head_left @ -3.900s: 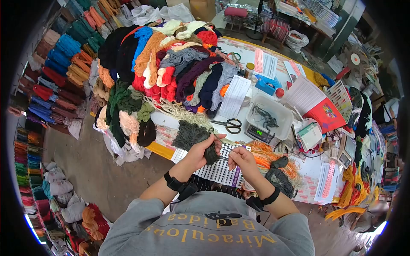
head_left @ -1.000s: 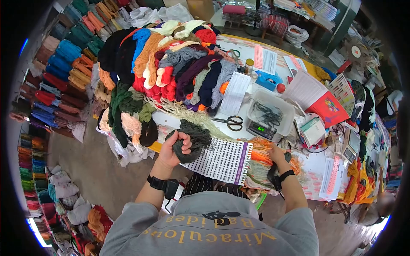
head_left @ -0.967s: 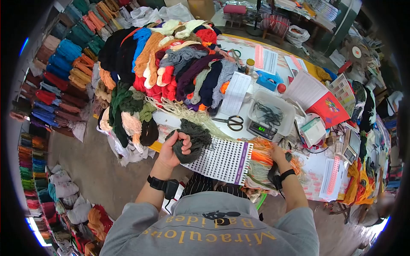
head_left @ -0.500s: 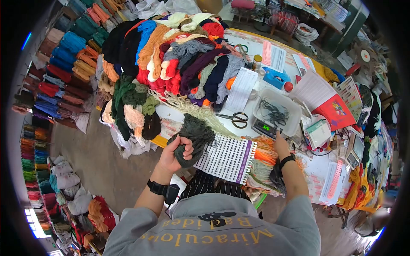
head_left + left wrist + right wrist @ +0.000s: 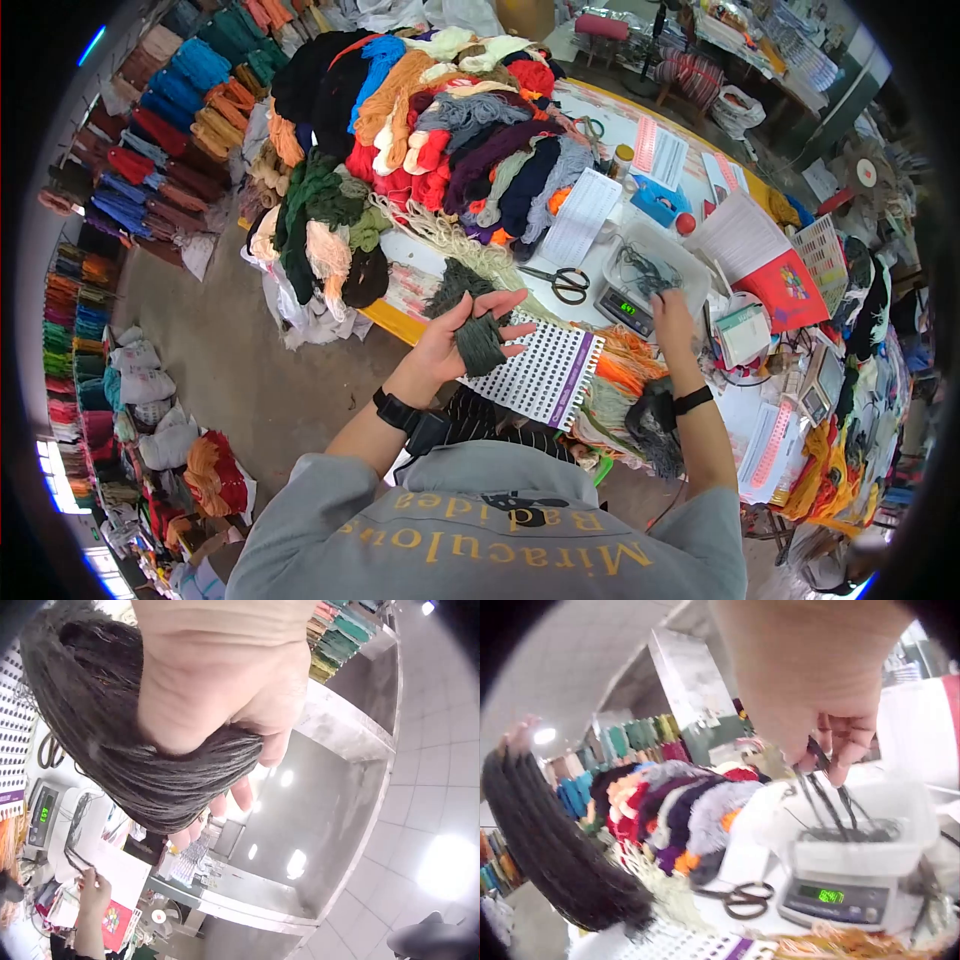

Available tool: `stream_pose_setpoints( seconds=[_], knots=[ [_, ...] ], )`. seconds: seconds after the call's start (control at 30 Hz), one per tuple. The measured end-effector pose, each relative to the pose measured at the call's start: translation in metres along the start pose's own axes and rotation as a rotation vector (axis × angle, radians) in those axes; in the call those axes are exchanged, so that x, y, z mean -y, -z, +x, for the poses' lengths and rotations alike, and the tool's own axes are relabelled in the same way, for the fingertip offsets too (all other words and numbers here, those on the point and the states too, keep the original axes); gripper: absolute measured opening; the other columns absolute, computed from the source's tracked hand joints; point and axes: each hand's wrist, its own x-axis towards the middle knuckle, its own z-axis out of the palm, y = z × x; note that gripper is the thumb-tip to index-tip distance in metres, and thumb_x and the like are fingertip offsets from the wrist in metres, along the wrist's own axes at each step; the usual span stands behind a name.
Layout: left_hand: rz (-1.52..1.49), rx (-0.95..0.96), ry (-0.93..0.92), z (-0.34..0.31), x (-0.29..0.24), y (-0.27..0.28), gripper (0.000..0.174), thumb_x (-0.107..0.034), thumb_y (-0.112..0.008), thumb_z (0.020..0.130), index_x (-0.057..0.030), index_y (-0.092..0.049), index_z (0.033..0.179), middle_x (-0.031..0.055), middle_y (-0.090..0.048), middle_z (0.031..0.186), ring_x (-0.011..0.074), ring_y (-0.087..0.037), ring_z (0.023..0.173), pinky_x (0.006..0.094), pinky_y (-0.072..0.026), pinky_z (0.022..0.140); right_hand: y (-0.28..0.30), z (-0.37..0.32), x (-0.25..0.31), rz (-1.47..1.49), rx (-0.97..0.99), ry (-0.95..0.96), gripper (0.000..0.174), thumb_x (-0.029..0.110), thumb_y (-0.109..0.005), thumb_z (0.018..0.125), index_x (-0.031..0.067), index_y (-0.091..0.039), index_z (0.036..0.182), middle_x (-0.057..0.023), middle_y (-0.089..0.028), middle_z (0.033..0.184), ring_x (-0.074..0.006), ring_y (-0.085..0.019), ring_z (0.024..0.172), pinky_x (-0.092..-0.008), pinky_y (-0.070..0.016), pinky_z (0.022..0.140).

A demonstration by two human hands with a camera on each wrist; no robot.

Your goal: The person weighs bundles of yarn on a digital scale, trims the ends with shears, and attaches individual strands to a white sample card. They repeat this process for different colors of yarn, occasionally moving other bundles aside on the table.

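Grey-green yarn bundle (image 5: 478,345) lies across the left hand (image 5: 445,345), fingers spread, above the desk's (image 5: 415,252) near edge. Farther in, the right hand (image 5: 672,312) pinches strands (image 5: 821,791) over the tray (image 5: 900,859) on the scale (image 5: 838,898). Weighing seems underway, with most of the yarn unweighed.

Yarn pile (image 5: 440,130) is hogging the far left of the table (image 5: 412,256). Scissors (image 5: 560,283) are lying just right of it. The scale (image 5: 625,308) is sitting right of those, with a tray (image 5: 690,262) on it and strands (image 5: 640,268) lying in the tray. The chart (image 5: 545,372) is lying at the near edge, with the skein (image 5: 478,335) hanging over its left end.
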Motion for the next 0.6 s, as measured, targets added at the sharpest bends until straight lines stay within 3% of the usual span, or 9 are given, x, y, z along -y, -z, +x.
stream_pose_setpoints(
  seconds=[0.1,0.17,0.3,0.33,0.43,0.47,0.53,0.57,0.6],
  knots=[
    [-0.001,0.064,0.031,0.008,0.008,0.0,0.052,-0.043,-0.034,0.094,-0.0087,-0.038,0.133,0.0046,-0.02,0.147,0.0421,-0.034,0.125,0.0508,-0.036,0.098,0.021,0.002,0.081,0.573,0.298,-0.166,0.026,0.025,-0.05,0.09,0.0013,-0.056,0.082,-0.008,-0.054,0.054,-0.0162,-0.051,0.039,-0.0306,-0.0419,0.041],
    [0.037,0.086,0.044,0.011,0.011,-0.007,0.053,-0.043,-0.033,0.094,-0.0088,-0.037,0.134,0.003,-0.02,0.147,0.0405,-0.034,0.125,0.0501,-0.0356,0.098,0.042,-0.011,0.139,0.731,0.484,-0.115,0.025,0.027,-0.05,0.09,0.0025,-0.056,0.09,-0.0047,-0.053,0.053,-0.0108,-0.05,0.04,-0.0261,-0.0387,0.038],
    [0.084,0.063,0.002,0.011,0.014,-0.018,0.052,-0.043,-0.033,0.094,-0.0067,-0.04,0.131,0.0128,-0.032,0.141,0.0315,-0.045,0.117,0.0486,-0.0346,0.1,0.087,-0.048,0.222,0.649,0.917,0.035,0.021,0.023,-0.047,0.092,0.0047,-0.054,0.085,-0.0012,-0.052,0.053,-0.0081,-0.048,0.04,-0.0226,-0.0386,0.04],
    [0.086,0.07,-0.003,0.01,0.014,-0.019,0.052,-0.043,-0.033,0.094,-0.0067,-0.04,0.131,0.0128,-0.032,0.141,0.0315,-0.045,0.117,0.0486,-0.0346,0.1,0.086,-0.055,0.222,0.645,0.913,0.041,0.021,0.023,-0.047,0.092,0.0047,-0.054,0.085,-0.0012,-0.052,0.053,-0.0081,-0.048,0.04,-0.0226,-0.0386,0.04],
    [-0.152,0.15,-0.006,0.007,0.012,-0.012,0.05,-0.041,-0.034,0.094,-0.0003,-0.047,0.12,0.0143,-0.057,0.106,0.0271,-0.054,0.097,0.0456,-0.0344,0.101,0.077,-0.068,0.215,0.543,1.05,0.062,0.019,0.021,-0.051,0.09,0.0033,-0.056,0.09,-0.0047,-0.057,0.061,-0.0108,-0.054,0.046,-0.0232,-0.0428,0.046],
    [-0.151,0.155,-0.017,0.007,0.011,-0.007,0.05,-0.041,-0.034,0.094,-0.0003,-0.047,0.12,0.0143,-0.057,0.106,0.0271,-0.054,0.097,0.0456,-0.0344,0.101,0.07,-0.07,0.205,0.536,1.051,0.073,0.019,0.021,-0.051,0.09,0.0033,-0.056,0.09,-0.0047,-0.057,0.061,-0.0108,-0.054,0.046,-0.0232,-0.0428,0.046],
    [-0.078,0.252,-0.034,0.007,0.007,-0.003,0.049,-0.04,-0.035,0.094,0.0011,-0.052,0.115,0.0134,-0.058,0.098,0.026,-0.054,0.096,0.0448,-0.0342,0.102,0.061,-0.075,0.196,0.424,0.465,0.34,0.02,0.022,-0.056,0.087,0.0039,-0.056,0.094,-0.0101,-0.058,0.084,-0.0149,-0.058,0.059,-0.0268,-0.0454,0.053],
    [0.025,0.228,-0.018,0.007,0.005,-0.002,0.049,-0.039,-0.034,0.095,0.0016,-0.054,0.114,0.0152,-0.054,0.112,0.0256,-0.052,0.103,0.0429,-0.0332,0.103,0.066,-0.073,0.197,0.415,0.374,0.344,0.02,0.018,-0.058,0.085,0.0041,-0.058,0.098,-0.0103,-0.055,0.096,-0.0181,-0.059,0.071,-0.0283,-0.0461,0.06],
    [0.028,0.23,-0.019,0.006,0.006,-0.003,0.049,-0.039,-0.034,0.095,0.0016,-0.054,0.114,0.0152,-0.054,0.112,0.0256,-0.052,0.103,0.0429,-0.0332,0.103,0.07,-0.073,0.2,0.415,0.372,0.346,0.02,0.018,-0.058,0.085,0.0041,-0.058,0.098,-0.0103,-0.055,0.096,-0.0181,-0.059,0.071,-0.0283,-0.0461,0.06]
  ],
)
